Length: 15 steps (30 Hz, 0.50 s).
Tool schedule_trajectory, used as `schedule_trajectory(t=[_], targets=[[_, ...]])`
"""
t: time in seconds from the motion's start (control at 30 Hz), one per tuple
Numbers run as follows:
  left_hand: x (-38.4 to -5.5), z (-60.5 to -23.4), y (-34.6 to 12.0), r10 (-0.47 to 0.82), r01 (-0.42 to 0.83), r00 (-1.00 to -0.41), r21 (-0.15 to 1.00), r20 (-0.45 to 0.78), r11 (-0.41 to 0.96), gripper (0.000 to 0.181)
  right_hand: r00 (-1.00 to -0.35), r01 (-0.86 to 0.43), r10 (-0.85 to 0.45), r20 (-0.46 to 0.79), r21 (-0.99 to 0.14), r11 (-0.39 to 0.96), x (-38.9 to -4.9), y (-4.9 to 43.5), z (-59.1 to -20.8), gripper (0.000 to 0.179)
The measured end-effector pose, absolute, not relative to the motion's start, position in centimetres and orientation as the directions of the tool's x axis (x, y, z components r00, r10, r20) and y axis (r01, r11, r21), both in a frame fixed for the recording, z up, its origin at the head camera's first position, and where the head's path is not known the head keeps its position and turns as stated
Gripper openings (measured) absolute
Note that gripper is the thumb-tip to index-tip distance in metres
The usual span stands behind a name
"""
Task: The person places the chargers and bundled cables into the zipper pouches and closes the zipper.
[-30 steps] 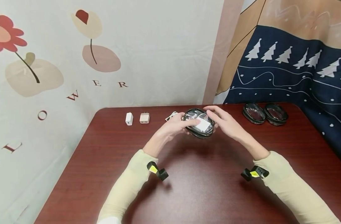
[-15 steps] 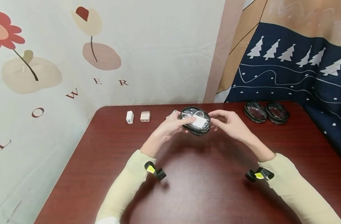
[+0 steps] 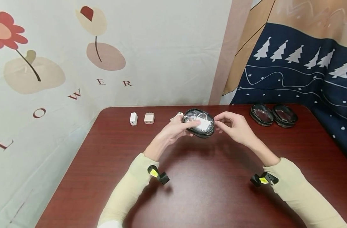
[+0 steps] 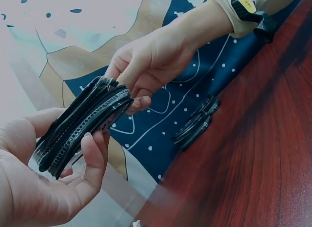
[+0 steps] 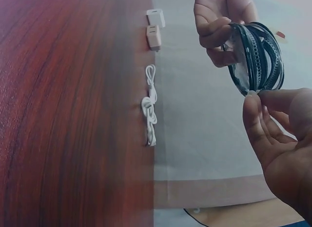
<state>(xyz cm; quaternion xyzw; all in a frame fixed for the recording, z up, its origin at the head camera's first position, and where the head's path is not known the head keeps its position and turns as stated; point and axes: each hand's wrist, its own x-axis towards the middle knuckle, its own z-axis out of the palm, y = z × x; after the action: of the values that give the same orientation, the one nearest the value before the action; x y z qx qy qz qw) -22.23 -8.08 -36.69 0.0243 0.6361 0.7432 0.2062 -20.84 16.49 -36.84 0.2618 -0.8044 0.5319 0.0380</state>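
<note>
Above the table, my left hand (image 3: 174, 129) grips a small oval zippered pouch (image 3: 194, 114) with black edges and a clear top. The left thumb lies across the top, where a white item shows through. At the pouch's right end, my right hand (image 3: 235, 127) pinches its edge between thumb and forefinger. A zipper track runs along the side of the pouch (image 4: 80, 124) in the left wrist view and looks closed there. In the right wrist view the fingertips meet at one end of the pouch (image 5: 253, 56); any zipper pull there is hidden.
Near the table's back edge stand a white charger (image 3: 133, 119) and a pinkish charger (image 3: 149, 118). A bundled white cable (image 5: 150, 110) lies partly behind my left hand in the head view. Two similar pouches (image 3: 261, 114) sit at the back right. Printed cloth hangs behind the table.
My right fingers have gone from spread against the pouch's far edge to a pinch at its right end. The pouch shifted slightly left, then stayed nearly still in my left hand.
</note>
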Motion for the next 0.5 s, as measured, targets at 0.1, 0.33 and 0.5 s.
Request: schedule_trajectory(t=[0.1,0.33,0.5], targets=[[-22.23,-36.79,-8.05,0.315,-0.266,-0.924,0.956,-0.217,-0.122,0.037,-0.856,-0.481,-0.372,0.358,-0.815,0.324,-20.81,16.43,-36.86,0.011],[-22.05,-36.59,-7.81,0.263,-0.220,-0.951,0.955,-0.165,-0.197,0.032,-0.838,-0.537,-0.359,0.411,-0.739,0.407,-20.56,16.39,-36.74,0.010],[-21.88,-36.49,-7.75,0.227,-0.203,-0.962,0.955,-0.153,-0.216,0.034,-0.825,-0.564,-0.352,0.443,-0.688,0.457,-20.28,16.39,-36.64,0.010]])
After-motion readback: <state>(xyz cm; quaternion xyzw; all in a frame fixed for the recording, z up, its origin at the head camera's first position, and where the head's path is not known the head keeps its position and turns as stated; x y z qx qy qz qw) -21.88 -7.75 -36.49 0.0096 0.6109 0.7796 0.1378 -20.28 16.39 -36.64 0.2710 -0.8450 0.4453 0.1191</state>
